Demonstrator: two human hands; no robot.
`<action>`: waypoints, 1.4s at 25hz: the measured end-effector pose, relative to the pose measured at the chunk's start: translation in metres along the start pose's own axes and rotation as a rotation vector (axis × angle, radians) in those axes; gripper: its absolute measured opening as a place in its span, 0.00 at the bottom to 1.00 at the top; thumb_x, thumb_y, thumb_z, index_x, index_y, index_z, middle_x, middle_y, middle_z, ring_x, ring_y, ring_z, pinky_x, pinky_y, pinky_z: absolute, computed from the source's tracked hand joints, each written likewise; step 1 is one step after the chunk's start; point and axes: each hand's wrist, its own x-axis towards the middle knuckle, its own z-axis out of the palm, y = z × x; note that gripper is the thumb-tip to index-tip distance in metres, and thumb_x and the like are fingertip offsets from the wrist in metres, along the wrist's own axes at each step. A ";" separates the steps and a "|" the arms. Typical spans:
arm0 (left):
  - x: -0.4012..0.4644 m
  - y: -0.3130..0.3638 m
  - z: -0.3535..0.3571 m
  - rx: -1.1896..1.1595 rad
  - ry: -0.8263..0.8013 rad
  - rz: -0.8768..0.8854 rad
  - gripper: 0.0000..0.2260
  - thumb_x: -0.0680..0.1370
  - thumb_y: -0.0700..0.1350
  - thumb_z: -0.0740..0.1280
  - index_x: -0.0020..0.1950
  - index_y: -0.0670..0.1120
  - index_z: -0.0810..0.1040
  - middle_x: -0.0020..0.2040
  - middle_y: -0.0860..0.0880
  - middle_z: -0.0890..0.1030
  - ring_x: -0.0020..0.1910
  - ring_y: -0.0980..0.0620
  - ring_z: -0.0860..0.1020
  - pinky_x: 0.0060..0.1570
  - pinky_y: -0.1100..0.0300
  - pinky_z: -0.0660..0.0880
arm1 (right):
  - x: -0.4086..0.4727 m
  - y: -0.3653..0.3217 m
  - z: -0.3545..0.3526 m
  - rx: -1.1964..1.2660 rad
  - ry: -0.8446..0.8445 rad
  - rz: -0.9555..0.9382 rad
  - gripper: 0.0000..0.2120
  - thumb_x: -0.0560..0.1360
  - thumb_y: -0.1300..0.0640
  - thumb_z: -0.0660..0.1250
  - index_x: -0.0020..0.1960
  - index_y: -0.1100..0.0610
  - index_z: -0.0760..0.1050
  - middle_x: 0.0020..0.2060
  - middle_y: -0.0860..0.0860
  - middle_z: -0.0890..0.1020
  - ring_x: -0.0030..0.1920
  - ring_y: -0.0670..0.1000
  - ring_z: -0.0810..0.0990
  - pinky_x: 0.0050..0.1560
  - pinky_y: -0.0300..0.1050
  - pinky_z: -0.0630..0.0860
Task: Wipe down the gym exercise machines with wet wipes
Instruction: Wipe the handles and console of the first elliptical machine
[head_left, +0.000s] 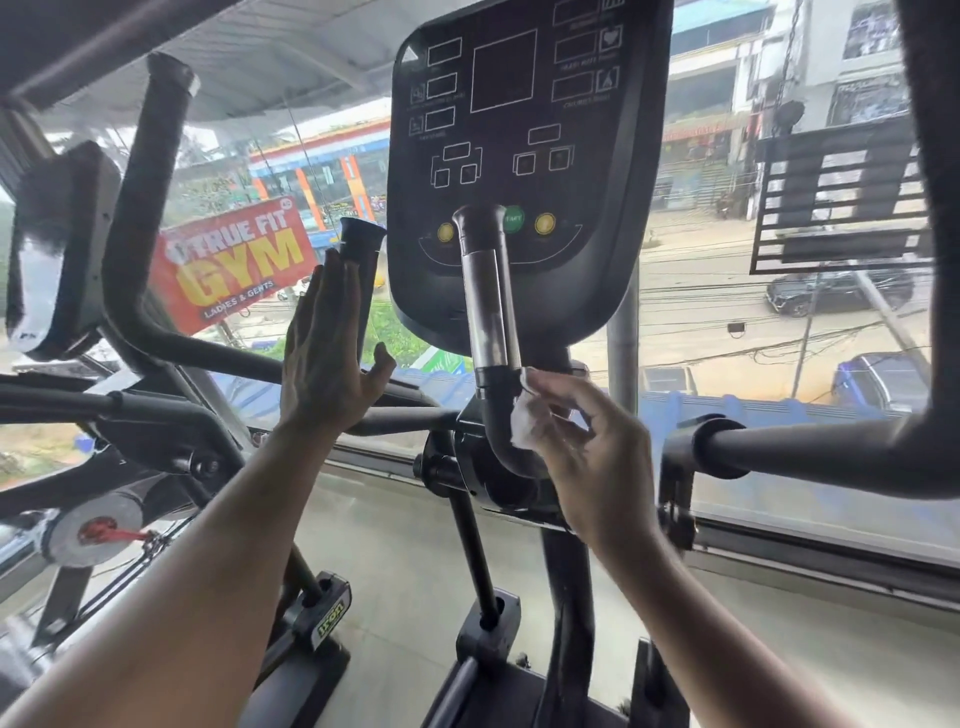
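Machine: an elliptical trainer facing a big window (753, 312); its dark console (524, 130) stands straight ahead with two short upright grip handles in front of it.
Right handle: the handle (491, 312) rises in front of the console's lower middle, a shiny metal sleeve on its upper part and a black curved elbow below, where it bends into the frame.
Wipe: a small crumpled white wipe (522, 415) is pressed against the right side of that black elbow, just under the metal sleeve.
Right hand: the right hand (587, 441) pinches the wipe between thumb and fingertips, the other fingers loosely spread; it comes in from the right and below.
Left hand: the left hand (324, 353) is flat and empty, fingers straight and pointing up, with the fingertips at the left handle (363, 270); whether the palm actually touches it I cannot tell.
Key relation: the right handle's long axis runs nearly vertical, leaning slightly, and the unwiped-looking length lies above the wipe, so the stroke probably needs to travel up along the tube.
Nearer hand: the right hand is already on this handle; the left is well apart from it, beside the other one.
Step judged: wiping the handle base, early in this machine's cleaning.
Risk: the small wipe covers only one side of the tube, so the far side may be missed.
Surroundings: a red gym banner (234, 265) hangs outside the glass; another machine (130, 260) stands at left.
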 end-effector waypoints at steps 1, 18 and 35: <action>-0.002 0.001 0.000 0.001 -0.022 -0.007 0.40 0.78 0.49 0.67 0.86 0.44 0.50 0.86 0.44 0.50 0.84 0.40 0.54 0.78 0.38 0.62 | -0.009 0.007 0.005 -0.067 -0.002 -0.070 0.11 0.80 0.61 0.71 0.61 0.56 0.82 0.58 0.45 0.84 0.59 0.42 0.82 0.54 0.45 0.83; 0.055 0.112 -0.061 0.074 -0.157 0.495 0.40 0.79 0.74 0.45 0.85 0.52 0.53 0.86 0.42 0.49 0.85 0.42 0.43 0.79 0.31 0.46 | -0.053 0.040 -0.044 -0.226 0.014 0.094 0.06 0.77 0.54 0.72 0.54 0.48 0.85 0.44 0.40 0.85 0.37 0.46 0.82 0.40 0.44 0.80; 0.067 0.104 -0.020 -0.200 -0.039 0.617 0.37 0.85 0.62 0.49 0.80 0.31 0.60 0.81 0.32 0.61 0.82 0.32 0.51 0.78 0.30 0.54 | -0.039 0.085 -0.028 -0.411 0.037 -0.039 0.09 0.79 0.62 0.71 0.58 0.57 0.83 0.53 0.50 0.85 0.49 0.44 0.84 0.50 0.49 0.83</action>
